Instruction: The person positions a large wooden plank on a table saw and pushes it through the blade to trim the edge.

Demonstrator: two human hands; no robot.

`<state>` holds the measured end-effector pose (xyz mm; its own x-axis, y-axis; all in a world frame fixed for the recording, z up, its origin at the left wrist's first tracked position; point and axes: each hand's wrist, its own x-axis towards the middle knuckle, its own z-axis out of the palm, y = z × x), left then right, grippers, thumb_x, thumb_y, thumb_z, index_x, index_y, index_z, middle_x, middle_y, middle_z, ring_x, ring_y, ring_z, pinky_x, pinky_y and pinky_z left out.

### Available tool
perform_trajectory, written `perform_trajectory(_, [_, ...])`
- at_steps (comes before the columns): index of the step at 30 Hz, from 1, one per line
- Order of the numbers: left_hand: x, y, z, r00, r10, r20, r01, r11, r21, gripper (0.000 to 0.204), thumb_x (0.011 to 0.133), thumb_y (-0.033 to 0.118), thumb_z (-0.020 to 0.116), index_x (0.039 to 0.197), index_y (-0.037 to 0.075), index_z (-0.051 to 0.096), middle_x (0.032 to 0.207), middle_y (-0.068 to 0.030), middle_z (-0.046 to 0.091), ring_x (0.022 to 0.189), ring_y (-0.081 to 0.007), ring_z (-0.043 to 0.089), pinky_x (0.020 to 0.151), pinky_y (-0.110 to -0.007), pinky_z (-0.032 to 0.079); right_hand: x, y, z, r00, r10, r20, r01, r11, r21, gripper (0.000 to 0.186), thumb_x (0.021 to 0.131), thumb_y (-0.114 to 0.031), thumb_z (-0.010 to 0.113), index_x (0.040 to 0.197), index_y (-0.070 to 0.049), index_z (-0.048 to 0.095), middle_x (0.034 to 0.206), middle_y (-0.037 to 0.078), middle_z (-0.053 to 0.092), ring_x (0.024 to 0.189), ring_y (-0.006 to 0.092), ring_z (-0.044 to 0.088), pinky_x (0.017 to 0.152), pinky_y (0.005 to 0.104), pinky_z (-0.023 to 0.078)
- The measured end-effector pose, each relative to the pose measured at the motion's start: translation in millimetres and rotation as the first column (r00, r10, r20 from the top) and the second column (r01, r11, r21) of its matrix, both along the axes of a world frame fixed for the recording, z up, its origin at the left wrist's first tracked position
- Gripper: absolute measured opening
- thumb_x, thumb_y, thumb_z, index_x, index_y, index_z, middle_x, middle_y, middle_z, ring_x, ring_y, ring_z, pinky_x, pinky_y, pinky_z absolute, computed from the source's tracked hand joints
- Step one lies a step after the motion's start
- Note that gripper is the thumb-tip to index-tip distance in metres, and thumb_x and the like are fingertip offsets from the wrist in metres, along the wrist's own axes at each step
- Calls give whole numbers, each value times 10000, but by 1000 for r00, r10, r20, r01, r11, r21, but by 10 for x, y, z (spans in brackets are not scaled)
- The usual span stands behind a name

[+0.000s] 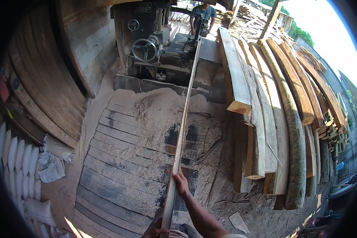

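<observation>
A long thin wooden strip (184, 119) runs from the sawing machine (166, 51) at the top down to me at the bottom. My right hand (181, 183) grips the strip partway along its near end, fingers wrapped over its right edge. My left hand (154, 231) holds the strip's nearest end at the bottom edge of the view, only partly visible. At the far end of the machine stands another person (204, 16), by the strip's far end.
Sawdust covers a floor of wooden boards (119, 158). A stack of thick planks and rough slabs (273, 111) lies to the right. Curved boards lean against the left wall (39, 87). White sacks (20, 166) are piled at lower left.
</observation>
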<state>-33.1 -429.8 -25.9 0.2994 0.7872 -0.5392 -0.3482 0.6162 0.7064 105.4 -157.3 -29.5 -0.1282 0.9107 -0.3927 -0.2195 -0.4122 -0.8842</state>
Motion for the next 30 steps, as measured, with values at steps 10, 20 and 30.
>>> perform_trajectory(10, [84, 2291, -16, 990, -141, 20, 139, 989, 53, 727, 753, 282, 688, 1384, 68, 397, 1272, -147, 513, 1184, -284, 507, 1001, -418, 439, 57, 2274, -1, 991, 51, -126, -72, 984, -164, 785, 912, -377, 627, 1536, -127, 222, 1461, 18, 417, 1256, 136, 428, 1044, 272, 325])
perform_trajectory(20, [263, 5033, -108, 1000, 21, 12, -21, 1000, 24, 742, 695, 314, 702, 1330, 33, 439, 1181, -151, 574, 1099, -286, 555, 980, -388, 437, 138, 4975, 41, 996, 85, -37, -89, 986, -138, 754, 923, -430, 596, 1536, -169, 243, 1316, -1, 516, 1129, 120, 474, 974, 267, 371])
perform_trajectory(30, [147, 7712, -106, 964, -234, -127, 208, 960, -187, 643, 651, 239, 702, 1219, -2, 523, 991, -97, 611, 897, -224, 589, 860, -337, 473, 560, 6319, -53, 973, 229, 26, -230, 968, 95, 764, 940, -413, 591, 1529, -95, 224, 1554, 109, 274, 1406, 218, 277, 1141, 365, 236])
